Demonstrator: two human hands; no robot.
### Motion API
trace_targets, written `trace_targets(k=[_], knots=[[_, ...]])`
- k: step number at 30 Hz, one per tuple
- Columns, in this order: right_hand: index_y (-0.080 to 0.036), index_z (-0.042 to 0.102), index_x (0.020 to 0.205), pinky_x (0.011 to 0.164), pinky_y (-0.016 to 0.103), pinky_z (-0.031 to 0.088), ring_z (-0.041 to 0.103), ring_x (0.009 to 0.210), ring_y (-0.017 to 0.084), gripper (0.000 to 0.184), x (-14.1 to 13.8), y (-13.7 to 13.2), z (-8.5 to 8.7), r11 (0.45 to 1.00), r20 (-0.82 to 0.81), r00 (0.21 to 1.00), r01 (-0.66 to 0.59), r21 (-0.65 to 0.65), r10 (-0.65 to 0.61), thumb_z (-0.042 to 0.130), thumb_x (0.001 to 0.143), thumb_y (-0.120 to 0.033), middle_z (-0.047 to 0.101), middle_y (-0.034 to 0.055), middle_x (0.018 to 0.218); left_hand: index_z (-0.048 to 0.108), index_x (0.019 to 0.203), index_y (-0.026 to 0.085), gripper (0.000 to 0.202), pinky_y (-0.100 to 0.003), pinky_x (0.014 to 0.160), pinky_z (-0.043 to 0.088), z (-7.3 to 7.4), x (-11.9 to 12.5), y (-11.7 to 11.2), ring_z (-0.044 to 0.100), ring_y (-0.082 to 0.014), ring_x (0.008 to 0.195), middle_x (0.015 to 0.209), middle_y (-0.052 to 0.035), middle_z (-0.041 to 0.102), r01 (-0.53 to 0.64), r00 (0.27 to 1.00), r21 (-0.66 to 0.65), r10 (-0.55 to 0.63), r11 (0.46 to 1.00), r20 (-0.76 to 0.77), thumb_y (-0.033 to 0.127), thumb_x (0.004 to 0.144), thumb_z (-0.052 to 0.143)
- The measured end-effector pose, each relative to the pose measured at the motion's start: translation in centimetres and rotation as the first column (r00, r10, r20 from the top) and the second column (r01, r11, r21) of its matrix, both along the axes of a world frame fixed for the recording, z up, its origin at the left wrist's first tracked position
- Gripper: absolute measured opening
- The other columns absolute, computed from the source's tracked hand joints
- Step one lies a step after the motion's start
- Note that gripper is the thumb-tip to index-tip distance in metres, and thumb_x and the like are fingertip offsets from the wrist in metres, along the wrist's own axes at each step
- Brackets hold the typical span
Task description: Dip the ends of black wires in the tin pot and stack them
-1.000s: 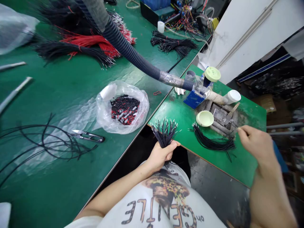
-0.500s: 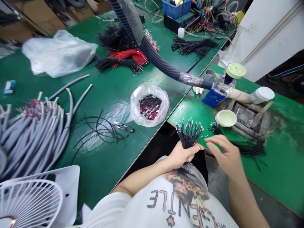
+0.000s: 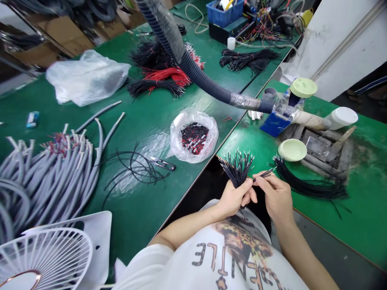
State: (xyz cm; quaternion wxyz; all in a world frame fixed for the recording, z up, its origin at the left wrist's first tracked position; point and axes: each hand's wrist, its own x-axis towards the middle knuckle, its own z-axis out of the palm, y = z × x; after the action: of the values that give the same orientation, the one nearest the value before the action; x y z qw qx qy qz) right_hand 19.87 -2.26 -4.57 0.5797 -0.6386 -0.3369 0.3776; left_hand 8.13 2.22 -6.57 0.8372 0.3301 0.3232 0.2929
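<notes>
"Two green counters, a broad one point(image 3: 151, 209) and a smaller one point(image 3: 363, 225) to its right. What's cut off or hidden?"

"The thick black ribbed hose point(image 3: 199, 76) runs out at the top, the heap of grey sheathed cables point(image 3: 60, 177) at the left edge, the white plastic fan point(image 3: 54, 241) in the lower left corner. The left hand point(image 3: 237, 195) hides the lower part of the bundle of thin black silver-tipped wires point(image 3: 237, 167)."

"What's changed in half a second?"

"The right hand point(image 3: 278, 195) had its thumb and fingers spread. Now they're pinched together on a few loose black wires point(image 3: 266, 174), too fine to count. The left hand is wrapped round its bundle, as before."

"And where is that bundle, exactly?"

"Inside the left fist, tips fanning out past the thumb, away from the body. The right hand is just beside it. A second bundle of black wires point(image 3: 308, 183) lies curved on the smaller counter, right of the right hand, near the pale green round dish point(image 3: 292, 150)."
</notes>
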Motion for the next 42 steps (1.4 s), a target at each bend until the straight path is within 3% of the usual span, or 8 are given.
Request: trace_targets(k=[3, 7, 11, 13, 16, 23, 30, 42], knots=[[-0.023, 0.073, 0.083, 0.071, 0.032, 0.055, 0.065, 0.081, 0.017, 0.018, -0.7, 0.1, 0.3, 0.997, -0.149, 0.986, 0.079, 0.013, -0.076, 0.068, 0.090, -0.038, 0.072, 0.0053, 0.095, 0.070, 0.077, 0.009, 0.057, -0.023, 0.040, 0.029, -0.1, 0.5, -0.1, 0.043, -0.0074, 0.034, 0.053, -0.0056, 0.065, -0.015, 1.000, -0.048, 0.017, 0.999, 0.024, 0.066, 0.079, 0.070], [-0.022, 0.065, 0.082, 0.058, 0.028, 0.049, 0.058, 0.060, 0.014, 0.021, 0.6, -0.8, 1.9, 0.993, -0.286, 0.958, 0.060, 0.098, -0.030, 0.062, 0.094, -0.039, 0.059, -0.0009, 0.065, 0.071, 0.093, 0.008, 0.061, -0.028, 0.055, 0.049, -0.4, 0.4, 0.2, 0.065, -0.0174, 0.054, 0.069, -0.0099, 0.073, -0.073, 0.996, -0.176, 0.082, 0.982, 0.040, 0.066, 0.073, 0.075], [-0.019, 0.072, 0.087, 0.045, 0.022, 0.031, 0.040, 0.044, 0.008, 0.019, 3.3, -3.0, 2.4, 0.990, -0.093, 0.992, -0.096, -0.105, 0.086, 0.066, 0.092, -0.036, 0.047, -0.0047, 0.052, 0.073, 0.094, 0.008, 0.057, -0.022, 0.045, 0.035, -0.4, -0.1, 1.0, 0.047, -0.0072, 0.040, 0.056, -0.0028, 0.065, -0.122, 0.992, -0.109, 0.121, 0.986, -0.021, 0.062, 0.076, 0.075], [-0.018, 0.074, 0.088, 0.045, 0.023, 0.030, 0.040, 0.046, 0.008, 0.021, 3.7, -3.8, 2.0, 0.970, 0.033, 0.989, -0.136, -0.204, 0.145, 0.067, 0.092, -0.037, 0.049, -0.0035, 0.054, 0.075, 0.094, 0.007, 0.055, -0.021, 0.041, 0.023, -0.3, -0.2, 1.3, 0.033, -0.0034, 0.035, 0.048, 0.0017, 0.057, -0.081, 0.997, -0.075, 0.080, 0.994, -0.014, 0.058, 0.075, 0.077], [-0.018, 0.074, 0.085, 0.047, 0.023, 0.032, 0.043, 0.048, 0.009, 0.025, 3.2, -4.2, 1.5, 0.952, 0.134, 0.970, -0.162, -0.261, 0.202, 0.063, 0.093, -0.039, 0.051, -0.0025, 0.056, 0.076, 0.098, 0.008, 0.054, -0.022, 0.040, 0.018, -0.1, -0.3, 1.3, 0.033, -0.0034, 0.036, 0.046, 0.0038, 0.053, 0.016, 1.000, -0.075, -0.014, 0.997, 0.024, 0.053, 0.069, 0.084], [-0.017, 0.070, 0.073, 0.046, 0.022, 0.034, 0.043, 0.047, 0.008, 0.029, 1.7, -3.4, 1.7, 0.935, 0.203, 0.936, -0.228, -0.271, 0.287, 0.062, 0.092, -0.037, 0.053, -0.0020, 0.055, 0.076, 0.093, 0.009, 0.053, -0.021, 0.041, 0.019, 0.1, -0.3, 1.3, 0.038, -0.0041, 0.040, 0.049, 0.0029, 0.055, 0.071, 0.997, -0.108, -0.070, 0.992, 0.015, 0.052, 0.064, 0.087], [-0.017, 0.070, 0.075, 0.044, 0.020, 0.039, 0.049, 0.043, 0.008, 0.027, 1.0, -3.0, 1.4, 0.960, 0.138, 0.968, -0.176, -0.219, 0.209, 0.061, 0.093, -0.036, 0.061, -0.0007, 0.060, 0.070, 0.070, 0.011, 0.043, -0.022, 0.042, 0.021, -0.1, -0.5, 1.3, 0.036, -0.0042, 0.040, 0.046, 0.0043, 0.050, 0.047, 0.999, -0.051, -0.048, 0.998, -0.013, 0.052, 0.068, 0.084], [-0.017, 0.068, 0.074, 0.048, 0.021, 0.036, 0.047, 0.050, 0.009, 0.027, 1.0, -3.0, 0.9, 0.977, 0.352, 0.922, -0.099, -0.187, 0.160, 0.060, 0.094, -0.033, 0.054, -0.0024, 0.058, 0.067, 0.071, 0.012, 0.046, -0.022, 0.040, 0.016, 0.0, -0.5, 1.1, 0.029, -0.0034, 0.037, 0.043, 0.0049, 0.049, 0.101, 0.995, -0.047, -0.100, 0.994, 0.013, 0.058, 0.075, 0.077]])
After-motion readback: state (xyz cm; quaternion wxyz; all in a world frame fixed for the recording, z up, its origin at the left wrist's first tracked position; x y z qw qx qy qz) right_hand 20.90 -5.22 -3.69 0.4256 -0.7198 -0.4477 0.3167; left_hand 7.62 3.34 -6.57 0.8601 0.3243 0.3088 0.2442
